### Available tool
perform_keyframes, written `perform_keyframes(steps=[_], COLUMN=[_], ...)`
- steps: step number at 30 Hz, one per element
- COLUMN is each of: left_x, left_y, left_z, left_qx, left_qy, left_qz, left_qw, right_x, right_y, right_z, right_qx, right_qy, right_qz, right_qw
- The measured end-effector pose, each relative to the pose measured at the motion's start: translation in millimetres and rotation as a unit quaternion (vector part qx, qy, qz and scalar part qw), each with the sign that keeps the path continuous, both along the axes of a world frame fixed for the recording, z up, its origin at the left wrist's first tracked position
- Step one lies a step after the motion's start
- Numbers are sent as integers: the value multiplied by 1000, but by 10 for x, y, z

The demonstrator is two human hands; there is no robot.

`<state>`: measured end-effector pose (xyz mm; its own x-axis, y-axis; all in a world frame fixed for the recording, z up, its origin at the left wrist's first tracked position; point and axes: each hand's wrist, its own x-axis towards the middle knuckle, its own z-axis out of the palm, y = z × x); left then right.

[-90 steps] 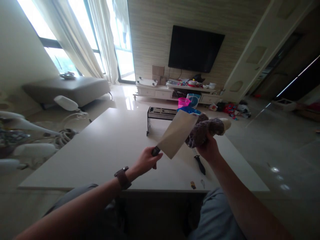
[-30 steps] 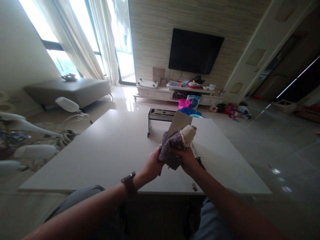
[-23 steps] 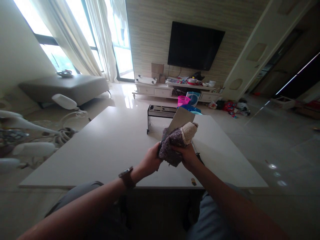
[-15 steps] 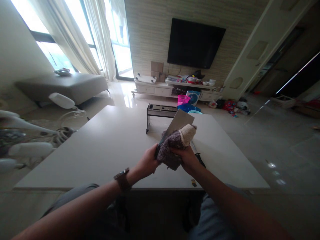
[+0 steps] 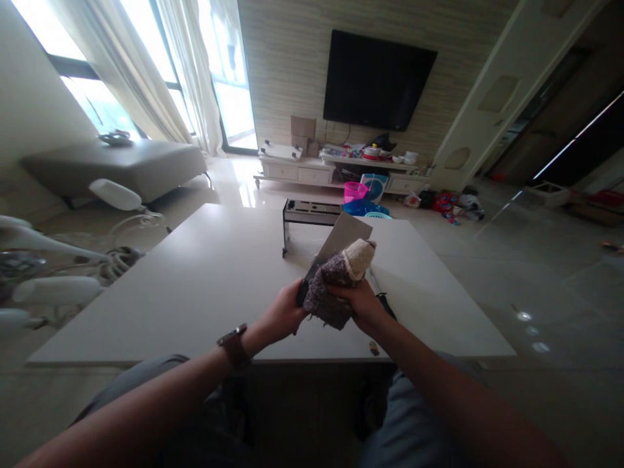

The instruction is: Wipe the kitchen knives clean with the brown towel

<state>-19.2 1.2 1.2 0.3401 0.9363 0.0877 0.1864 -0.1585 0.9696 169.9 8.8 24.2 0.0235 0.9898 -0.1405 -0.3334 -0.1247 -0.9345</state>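
A cleaver (image 5: 345,235) with a broad grey blade and dark handle is held up over the white table (image 5: 205,279), blade pointing away and to the right. My left hand (image 5: 280,313) is closed around its handle. In my right hand (image 5: 361,304) is a bunched purple-grey and cream cloth (image 5: 336,289), pressed against the cleaver and covering the lower blade. The fingers under the cloth are hidden. Beyond the blade stands a black-framed knife rack (image 5: 312,213). Another knife (image 5: 383,298) with a dark handle lies on the table, partly behind my right hand.
A small yellow and dark object (image 5: 374,349) lies at the table's near edge. Past the far edge are a pink basket (image 5: 355,191) and a blue tub (image 5: 363,207). A white lamp with several shades (image 5: 114,194) stands at left. A TV (image 5: 379,79) hangs on the wall.
The whole view has shifted slightly. Both hands keep their hold on the cleaver and the cloth, with little visible movement between them.
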Motion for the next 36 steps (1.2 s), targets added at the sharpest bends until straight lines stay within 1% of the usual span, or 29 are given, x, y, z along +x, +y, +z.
perform_keyframes(steps=[3,6,10,14,16,18,21,24,29,31,33,36], left_x=[-15,-28,-76,-196,-278,-361,-450,-459,-323,-256,-203,-165], left_y=[17,64,145,227,261,282,282,245,140,105,85,84], left_z=[-9,32,196,377,436,468,465,402,243,202,190,227], left_qx=[-12,-22,-39,-42,-42,-38,-32,-36,-37,-43,-43,-30], left_qy=[1,-1,13,54,71,85,107,123,121,112,110,121], left_qz=[-11,-20,-46,-48,-47,-48,-49,-52,-48,-47,-49,-55], left_qw=[1000,1000,998,997,996,995,993,990,991,992,992,991], right_x=[25,56,102,167,217,274,336,322,169,119,98,140], right_y=[3,45,122,175,193,215,254,273,231,214,215,264], right_z=[18,37,94,192,238,267,261,197,58,15,-16,-25], right_qx=[1,5,2,5,8,14,18,5,-7,-7,-13,-19], right_qy=[-5,-12,-12,-22,-27,-23,4,39,76,88,103,123], right_qz=[2,0,3,24,28,16,-18,-36,-47,-57,-62,-64], right_qw=[1000,1000,1000,999,999,1000,1000,999,996,995,993,990])
